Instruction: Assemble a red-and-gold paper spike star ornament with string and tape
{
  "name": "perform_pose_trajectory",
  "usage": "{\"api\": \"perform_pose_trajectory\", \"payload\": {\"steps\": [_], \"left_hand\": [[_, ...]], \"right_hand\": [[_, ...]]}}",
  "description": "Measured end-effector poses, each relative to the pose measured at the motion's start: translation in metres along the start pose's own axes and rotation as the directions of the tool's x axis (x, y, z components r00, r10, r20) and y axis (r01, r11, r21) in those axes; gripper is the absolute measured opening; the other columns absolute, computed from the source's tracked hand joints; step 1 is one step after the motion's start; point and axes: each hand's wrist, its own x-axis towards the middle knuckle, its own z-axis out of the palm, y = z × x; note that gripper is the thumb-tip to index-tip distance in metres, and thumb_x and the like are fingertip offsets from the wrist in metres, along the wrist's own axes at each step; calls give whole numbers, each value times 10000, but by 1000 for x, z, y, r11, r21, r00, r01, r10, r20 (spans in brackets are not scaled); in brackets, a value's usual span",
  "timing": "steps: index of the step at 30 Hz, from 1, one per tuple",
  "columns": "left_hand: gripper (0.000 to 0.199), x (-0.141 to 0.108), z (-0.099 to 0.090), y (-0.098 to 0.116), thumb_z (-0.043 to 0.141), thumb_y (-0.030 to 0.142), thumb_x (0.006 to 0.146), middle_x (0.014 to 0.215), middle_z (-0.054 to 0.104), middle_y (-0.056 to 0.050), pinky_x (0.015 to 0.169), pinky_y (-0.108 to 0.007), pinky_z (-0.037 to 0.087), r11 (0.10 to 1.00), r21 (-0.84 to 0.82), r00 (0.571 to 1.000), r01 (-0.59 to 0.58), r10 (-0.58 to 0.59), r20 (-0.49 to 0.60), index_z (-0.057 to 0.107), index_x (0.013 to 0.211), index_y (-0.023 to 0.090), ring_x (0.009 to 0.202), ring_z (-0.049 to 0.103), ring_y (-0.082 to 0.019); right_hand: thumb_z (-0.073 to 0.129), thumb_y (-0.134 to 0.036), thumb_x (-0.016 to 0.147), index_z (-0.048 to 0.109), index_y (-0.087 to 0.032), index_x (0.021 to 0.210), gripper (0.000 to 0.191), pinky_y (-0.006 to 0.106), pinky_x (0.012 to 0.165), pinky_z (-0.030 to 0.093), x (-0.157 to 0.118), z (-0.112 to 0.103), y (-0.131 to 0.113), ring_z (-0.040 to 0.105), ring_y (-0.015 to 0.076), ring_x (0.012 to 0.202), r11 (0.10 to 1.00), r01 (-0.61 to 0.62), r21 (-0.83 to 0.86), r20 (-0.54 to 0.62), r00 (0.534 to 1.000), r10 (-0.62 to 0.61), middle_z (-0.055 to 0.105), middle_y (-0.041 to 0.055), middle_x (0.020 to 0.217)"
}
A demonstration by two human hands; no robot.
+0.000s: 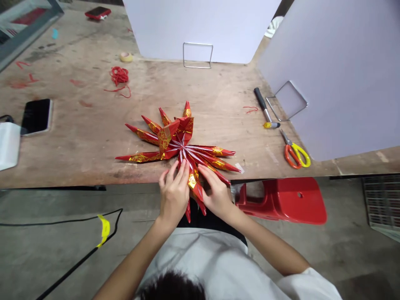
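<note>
Plywood bench top (215, 87), scuffed and marked with red stains, fills my remote view. Its near edge holds a folded red-and-gold paper star (184, 135), with spikes fanning from a pale centre and its lowest points jutting past the edge. The left hand (173, 198) and right hand (217, 196) flank those lower spikes in a narrow grip, fingers closed on the paper close to the centre.

Reading the star as a clock face, with 12 toward the far side, a hank of red string (119, 76) and a roll of masking tape (126, 57) sit near 11. White panels (200, 25) rise at 12 and 2, walling off the bench, each with a wire stand (286, 101) against it. A black-handled tool (264, 106) lies near 3, and orange-and-yellow scissors (294, 153) lie just beyond it toward 4. A black smartphone (36, 116) lies well off at 9, and a red phone (98, 12) at 11 near the far edge. Below the bench at 4, a red plastic stool (281, 200) lies on its side on the concrete floor (46, 258).
</note>
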Motion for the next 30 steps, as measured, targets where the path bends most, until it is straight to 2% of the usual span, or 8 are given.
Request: {"api": "perform_pose_trajectory", "payload": {"steps": [7,11,15,18,21,24,27,30], "left_hand": [[539,-3,1,-2,492,64,837,1275,637,-87,1015,-498,341,999,24,993,-45,47,-107,493,1359,202,1232,523,-311],[422,-5,-18,19,521,91,821,1201,652,-141,928,-461,441,992,-27,984,125,-127,-126,557,1235,161,1103,588,-304],[125,-27,-41,53,485,143,840,808,649,-59,625,-326,506,920,-218,945,325,-309,103,581,905,190,698,632,-197],[160,-53,-43,74,475,204,845,906,634,-87,641,-361,517,845,-274,881,459,-393,265,552,985,188,768,641,-226],[282,-71,-29,85,506,369,859,1007,621,-135,761,-445,523,547,-447,706,708,-550,446,530,1059,171,877,640,-266],[437,-75,-6,88,455,533,877,1073,648,-148,868,-469,516,-173,-608,469,775,-487,737,555,1087,163,976,650,-268],[419,-63,15,83,450,514,884,1180,654,-122,954,-442,506,-617,-596,424,515,-421,802,632,1061,181,1182,577,-266],[288,-48,26,76,481,370,889,1247,644,-55,1073,-333,441,-652,-660,424,374,-512,747,693,1010,218,1305,483,-198]], "right_hand": [[506,-68,861,549,-146,1305,453,384,936,555,2,13,20,622,238,1124,983,154,-100,-111,980,-165,659,171,1161],[500,-96,882,618,-169,1232,377,411,914,561,4,17,16,625,241,1105,985,119,-127,-133,982,-136,655,166,1176],[526,-108,877,650,-191,1185,343,415,902,572,4,16,10,619,246,1126,968,196,-154,-129,968,-217,658,153,1187],[516,-82,876,630,-150,1213,362,422,936,560,4,11,8,572,264,1208,944,309,-116,-86,944,-319,662,165,1191],[520,-101,894,631,-130,1204,331,446,960,550,5,4,6,535,277,1253,909,407,-87,-24,912,-410,673,162,1179],[516,-101,904,639,-107,1183,304,454,993,531,5,-2,3,529,273,1258,888,455,-61,40,890,-454,682,164,1164],[511,-80,901,630,-57,1179,304,437,1001,527,0,-6,-1,533,278,1251,891,452,-40,73,891,-449,668,200,1177],[484,-82,910,603,-40,1212,328,426,993,537,-7,-7,-6,524,281,1256,903,426,-56,69,904,-422,644,221,1208]]}}
